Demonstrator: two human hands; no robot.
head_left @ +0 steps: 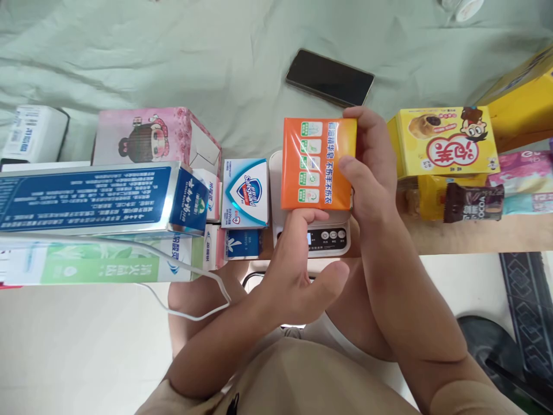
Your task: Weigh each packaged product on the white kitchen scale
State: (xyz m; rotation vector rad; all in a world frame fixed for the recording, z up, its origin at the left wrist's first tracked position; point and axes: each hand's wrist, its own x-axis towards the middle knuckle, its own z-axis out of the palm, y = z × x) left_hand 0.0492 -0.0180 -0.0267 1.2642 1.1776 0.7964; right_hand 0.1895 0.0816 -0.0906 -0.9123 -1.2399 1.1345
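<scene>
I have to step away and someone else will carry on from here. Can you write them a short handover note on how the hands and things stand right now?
Right hand: grips the orange packet by its right edge, holding it over the white kitchen scale.
Left hand: fingertips under the packet's lower edge, steadying it; not closed around it.
Whether the packet rests on the scale platform cannot be told; the display is too small to read.
Left of the scale: Safeguard soap box and toothpaste boxes. Right: yellow snack box. Behind: dark phone.
Done: packet picked up, brought to scale. Left: let go of it.
</scene>
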